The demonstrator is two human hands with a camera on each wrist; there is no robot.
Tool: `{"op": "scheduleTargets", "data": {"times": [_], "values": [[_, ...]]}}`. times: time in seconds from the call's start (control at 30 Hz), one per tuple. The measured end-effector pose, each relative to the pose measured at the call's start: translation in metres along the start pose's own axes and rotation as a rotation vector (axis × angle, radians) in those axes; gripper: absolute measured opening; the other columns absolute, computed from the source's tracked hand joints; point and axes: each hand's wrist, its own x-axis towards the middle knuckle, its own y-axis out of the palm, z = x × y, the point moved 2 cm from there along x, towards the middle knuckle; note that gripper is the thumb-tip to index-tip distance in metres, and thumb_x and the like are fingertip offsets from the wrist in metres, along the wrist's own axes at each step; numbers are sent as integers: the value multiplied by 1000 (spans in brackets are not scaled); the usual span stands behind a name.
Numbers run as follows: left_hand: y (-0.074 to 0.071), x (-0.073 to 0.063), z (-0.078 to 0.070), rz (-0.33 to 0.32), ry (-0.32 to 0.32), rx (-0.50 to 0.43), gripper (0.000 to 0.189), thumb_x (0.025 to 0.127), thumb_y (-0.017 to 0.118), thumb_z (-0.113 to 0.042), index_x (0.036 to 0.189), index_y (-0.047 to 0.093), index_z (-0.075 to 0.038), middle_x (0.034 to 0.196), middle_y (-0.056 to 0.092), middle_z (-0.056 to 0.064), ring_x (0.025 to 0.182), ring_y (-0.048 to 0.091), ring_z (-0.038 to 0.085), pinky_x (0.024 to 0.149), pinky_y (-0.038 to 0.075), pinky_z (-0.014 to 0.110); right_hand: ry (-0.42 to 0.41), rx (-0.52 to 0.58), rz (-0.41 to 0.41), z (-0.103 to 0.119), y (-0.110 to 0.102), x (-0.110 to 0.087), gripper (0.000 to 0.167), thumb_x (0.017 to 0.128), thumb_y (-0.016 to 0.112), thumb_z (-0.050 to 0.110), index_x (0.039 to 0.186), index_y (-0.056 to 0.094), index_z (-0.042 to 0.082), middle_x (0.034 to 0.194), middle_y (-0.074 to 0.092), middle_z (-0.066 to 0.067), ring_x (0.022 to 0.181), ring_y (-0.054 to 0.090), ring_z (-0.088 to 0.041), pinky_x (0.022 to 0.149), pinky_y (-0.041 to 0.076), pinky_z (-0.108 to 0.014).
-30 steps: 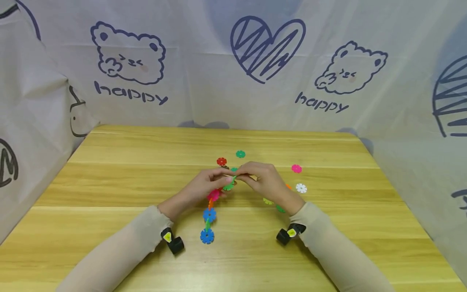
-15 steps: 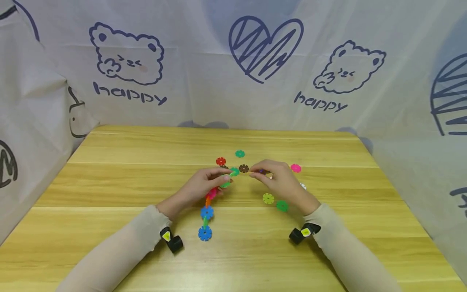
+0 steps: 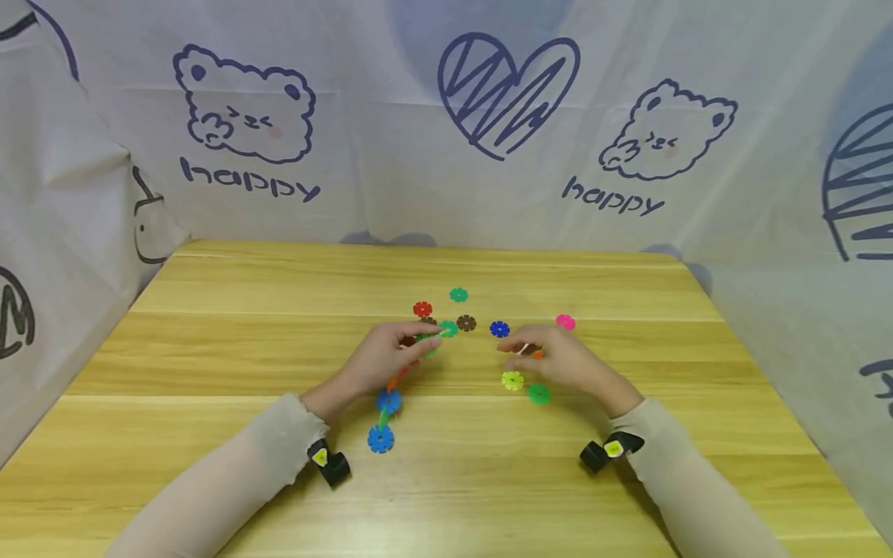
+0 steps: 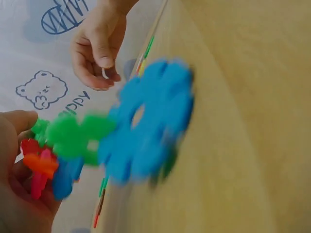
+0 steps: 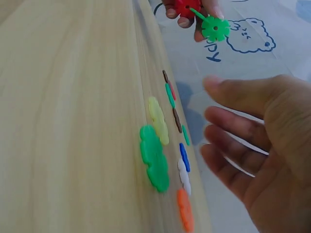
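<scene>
My left hand [image 3: 380,356] pinches a chain of interlocking plastic snowflake discs above the table. Two blue discs, the lower one [image 3: 380,439] at the chain's end, hang toward me with a green disc [image 4: 73,138] between them. Red, pink and orange discs sit closer to the left fingers, partly hidden by the hand. Holding nothing, my right hand [image 3: 568,360] hovers over the loose discs at right, thumb and fingers apart in the right wrist view. Nearest to it are a yellow disc [image 3: 512,380], a green disc [image 3: 539,394] and an orange disc [image 5: 184,210].
Further loose discs lie flat on the wooden table [image 3: 279,287]: a dark blue disc [image 3: 499,329], a brown disc [image 3: 467,323], a red disc [image 3: 422,309] and a pink disc [image 3: 566,322] among them. A printed white cloth [image 3: 391,170] hangs behind the table.
My right hand has drawn away from the chain to the right, its fingers spreading. The left hand stays in place, while the chain's hanging end has swung slightly left and up.
</scene>
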Motion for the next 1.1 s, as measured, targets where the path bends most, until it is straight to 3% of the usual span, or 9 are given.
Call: {"op": "scheduleTargets", "data": {"times": [0.1, 0.23, 0.47, 0.77, 1.1], "values": [[0, -1, -3, -58, 60, 102, 36, 98, 61, -34, 125, 68, -11, 125, 65, 5, 87, 67, 19, 66, 54, 30, 0, -22, 59, -3, 0, -1, 30, 88, 75, 19, 115, 70, 8, 108, 68, 0, 96, 62, -16, 84, 54, -34], [-1, -2, -6, -103, 128, 177, 32, 98, 62, -32, 121, 70, -10, 123, 66, 4, 96, 67, 17, 79, 55, 32, 23, -42, 111, -5, 0, -1, 33, 85, 78, 19, 115, 69, 10, 107, 67, 2, 97, 61, -16, 85, 52, -35], [0, -2, -7, -107, 204, 222, 27, 95, 67, -27, 115, 72, -10, 118, 68, 4, 92, 67, 15, 76, 56, 27, 54, -49, 172, -10, 3, -3, 34, 84, 79, 20, 117, 69, 14, 108, 64, 6, 100, 59, -13, 89, 50, -35], [0, -4, -10, -141, 305, 343, 24, 94, 68, -23, 113, 73, -9, 112, 71, 4, 83, 66, 11, 72, 55, 27, 27, -54, 198, -11, 6, -5, 29, 86, 77, 17, 114, 71, 12, 109, 62, 4, 97, 60, -13, 88, 52, -32], [-1, -4, -12, -152, 334, 383, 22, 93, 69, -22, 111, 73, -9, 110, 71, 5, 83, 66, 12, 71, 54, 26, 20, -121, 177, -11, 6, -4, 22, 84, 79, 19, 104, 70, 15, 102, 60, 7, 90, 58, -10, 82, 52, -30]]}}
